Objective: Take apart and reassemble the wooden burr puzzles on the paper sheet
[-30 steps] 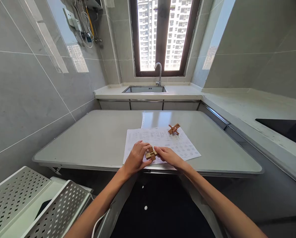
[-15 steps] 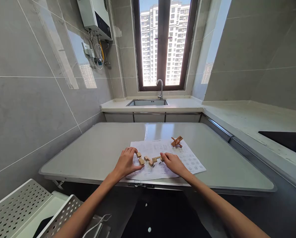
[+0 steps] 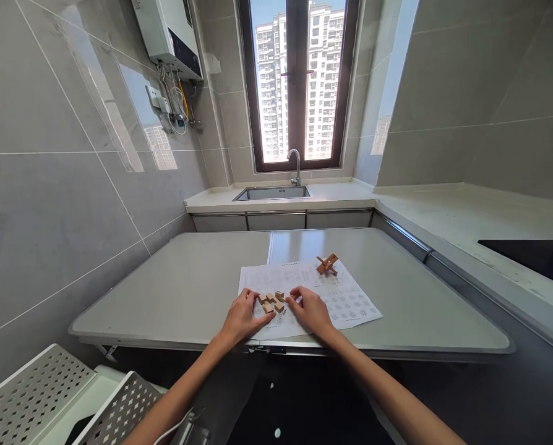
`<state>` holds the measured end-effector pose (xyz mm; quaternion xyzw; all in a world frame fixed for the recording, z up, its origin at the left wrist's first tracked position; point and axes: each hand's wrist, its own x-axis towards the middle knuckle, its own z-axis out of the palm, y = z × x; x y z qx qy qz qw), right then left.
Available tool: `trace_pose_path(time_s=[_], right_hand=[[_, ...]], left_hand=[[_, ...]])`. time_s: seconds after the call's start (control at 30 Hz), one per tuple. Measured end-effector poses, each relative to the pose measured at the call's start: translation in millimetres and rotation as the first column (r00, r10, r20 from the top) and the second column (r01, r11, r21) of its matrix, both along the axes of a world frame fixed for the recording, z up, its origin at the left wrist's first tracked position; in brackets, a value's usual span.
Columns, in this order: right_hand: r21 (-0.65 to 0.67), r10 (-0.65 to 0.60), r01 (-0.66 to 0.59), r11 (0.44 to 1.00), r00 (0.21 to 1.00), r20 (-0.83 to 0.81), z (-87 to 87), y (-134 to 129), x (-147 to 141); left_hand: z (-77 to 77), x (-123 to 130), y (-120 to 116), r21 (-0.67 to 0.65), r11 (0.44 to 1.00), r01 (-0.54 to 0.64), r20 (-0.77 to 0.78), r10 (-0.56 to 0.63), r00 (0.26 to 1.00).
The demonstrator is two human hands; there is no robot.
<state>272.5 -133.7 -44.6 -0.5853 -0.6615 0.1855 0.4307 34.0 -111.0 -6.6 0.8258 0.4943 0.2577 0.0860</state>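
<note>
Head view: wooden blocks (image 3: 270, 297) clustered on the paper (image 3: 351, 303), right between both hands!
They lie right of the left hand (image 3: 242, 316), half open, thumb and fingers astride the nearest pieces, and left of the curled right hand (image 3: 312, 311), its fingertips by the outermost block; left looks nearer, the cluster's long axis unclear, either grip impossible to tell.
</note>
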Motion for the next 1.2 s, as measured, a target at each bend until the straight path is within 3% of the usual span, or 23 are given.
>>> trace_pose_path(time_s=[0.23, 0.77, 0.97, 1.2], right_hand=[[0.003, 0.108, -0.108, 0.994, 0.994, -0.031, 1.3, -10, -1], [-0.009, 0.256, -0.258, 0.966, 0.964, -0.076, 9.9, -18, -2], [0.021, 0.197, -0.196, 0.98, 0.973, -0.123, 2.6, -12, -1], [0.042, 0.181, -0.177, 0.983, 0.968, -0.171, -1.1, -9, -2]], left_hand=[[0.7, 11, -1, -0.039, 0.994, 0.104, 0.056, -0.102, 0.993], [6.1, 22, 5, -0.091, 0.975, 0.205, 0.115, -0.194, 0.974], [4.6, 13, 18, -0.082, 0.988, 0.129, 0.146, -0.116, 0.982], [2.2, -7, 62, -0.032, 0.997, -0.076, 0.16, 0.08, 0.984]])
